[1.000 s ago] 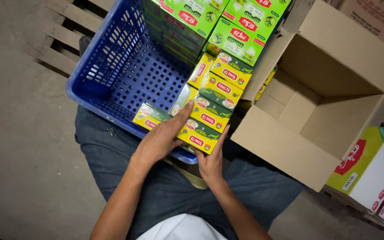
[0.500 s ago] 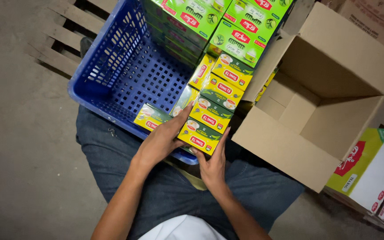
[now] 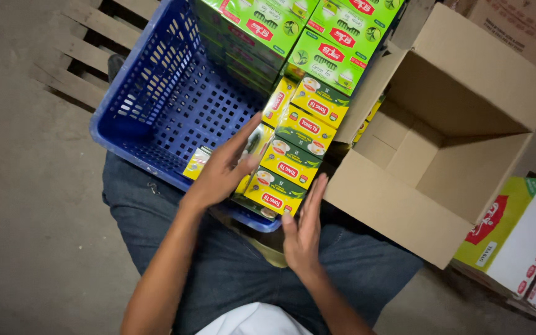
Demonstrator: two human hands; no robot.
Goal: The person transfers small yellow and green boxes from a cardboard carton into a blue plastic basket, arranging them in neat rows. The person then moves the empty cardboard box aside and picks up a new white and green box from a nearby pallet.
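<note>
From left to right: the blue plastic crate (image 3: 156, 105) has most of its perforated floor bare from nine to six o'clock, so the packing looks only partly done, with green boxes (image 3: 293, 37) stacked at twelve o'clock. The left hand (image 3: 221, 170) lies open, fingers spread, against the near side of a row of small yellow-and-green boxes (image 3: 293, 146) at the crate's four o'clock. The right hand (image 3: 304, 232), open and flat, is at that row's near end, while the cardboard carton (image 3: 466, 80) at three o'clock looks nearly emptied.
</note>
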